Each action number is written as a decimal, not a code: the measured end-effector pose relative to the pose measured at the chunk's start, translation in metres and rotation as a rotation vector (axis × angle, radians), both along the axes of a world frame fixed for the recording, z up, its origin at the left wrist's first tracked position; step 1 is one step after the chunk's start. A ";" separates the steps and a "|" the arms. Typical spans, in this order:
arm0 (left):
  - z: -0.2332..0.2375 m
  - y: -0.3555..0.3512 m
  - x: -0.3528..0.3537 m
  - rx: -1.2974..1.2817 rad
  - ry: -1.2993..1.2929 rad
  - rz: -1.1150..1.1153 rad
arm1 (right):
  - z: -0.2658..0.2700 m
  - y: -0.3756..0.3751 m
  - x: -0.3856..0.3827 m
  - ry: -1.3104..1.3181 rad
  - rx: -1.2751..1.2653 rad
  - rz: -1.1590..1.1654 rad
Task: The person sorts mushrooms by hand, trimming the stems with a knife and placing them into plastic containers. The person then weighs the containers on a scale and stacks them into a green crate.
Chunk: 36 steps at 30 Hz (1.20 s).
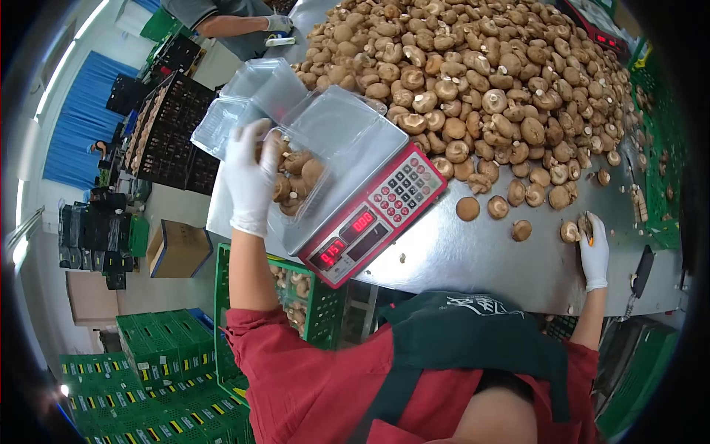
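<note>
A clear plastic punnet with shiitake mushrooms (299,175) in it rests on the red digital scale (429,174), its lid (347,122) folded open. My left hand (248,177), in a white glove, reaches over the punnet's left end, its fingers curled round a brown shiitake mushroom. The scale's red display reads 0.157. At the right of the steel table, my gloved right hand (594,255) is closed on a small orange-handled tool (589,235), mostly hidden by the fingers. Right by its fingertips lies a loose shiitake mushroom (569,231).
A large heap of shiitake mushrooms (481,89) covers the back of the steel table (458,255). Empty clear punnets (259,89) stand behind the scale. Another person's gloved hand (279,24) is at the far left. Green crates (166,344) stand on the floor.
</note>
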<state>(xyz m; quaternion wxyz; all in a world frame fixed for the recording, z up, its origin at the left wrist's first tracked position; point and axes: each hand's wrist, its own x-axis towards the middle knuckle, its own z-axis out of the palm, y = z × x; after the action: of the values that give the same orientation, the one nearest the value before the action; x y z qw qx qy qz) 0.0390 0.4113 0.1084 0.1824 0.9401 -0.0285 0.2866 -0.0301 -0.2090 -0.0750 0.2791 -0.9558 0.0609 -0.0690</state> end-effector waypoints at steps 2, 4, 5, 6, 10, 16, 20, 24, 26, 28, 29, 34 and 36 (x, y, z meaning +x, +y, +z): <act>-0.022 -0.007 -0.007 0.125 0.108 -0.129 | -0.003 0.001 0.002 -0.015 -0.011 0.024; -0.025 -0.028 -0.020 0.338 0.213 -0.118 | -0.004 -0.001 -0.001 -0.023 -0.018 0.008; -0.028 -0.031 -0.021 0.301 0.260 -0.138 | -0.003 0.003 -0.001 -0.024 -0.015 -0.015; -0.029 -0.031 -0.021 0.312 0.284 -0.192 | -0.001 0.006 -0.001 -0.022 -0.028 -0.038; -0.014 -0.045 -0.029 0.435 0.259 -0.168 | 0.027 0.022 -0.006 0.001 -0.013 -0.078; -0.030 -0.134 -0.029 0.088 0.098 -0.364 | 0.022 -0.010 -0.013 -0.079 0.291 -0.233; -0.056 -0.232 0.013 -0.005 0.186 -0.662 | 0.053 -0.024 -0.002 -0.077 0.612 -0.332; -0.087 -0.313 0.071 0.032 0.083 -0.753 | 0.072 -0.024 0.006 -0.269 0.782 -0.353; -0.102 -0.339 0.099 0.222 0.026 -0.690 | 0.061 -0.029 0.004 -0.325 0.819 -0.339; -0.117 -0.350 0.110 0.375 0.039 -0.592 | 0.035 -0.030 -0.002 -0.336 0.792 -0.324; -0.119 -0.352 0.111 0.451 0.026 -0.550 | 0.030 -0.032 -0.006 -0.316 0.850 -0.349; -0.124 -0.362 0.088 0.477 0.091 -0.588 | 0.022 -0.046 -0.004 -0.227 1.033 -0.381; -0.118 -0.380 0.071 0.419 0.231 -0.633 | 0.026 -0.048 0.012 -0.177 1.039 -0.341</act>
<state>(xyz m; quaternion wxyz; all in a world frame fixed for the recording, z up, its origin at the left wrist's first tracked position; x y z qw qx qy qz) 0.1103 0.0310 -0.0099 0.0681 0.9278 -0.3540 0.0965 -0.0181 -0.2567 -0.0486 0.7028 -0.6597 0.2173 -0.1540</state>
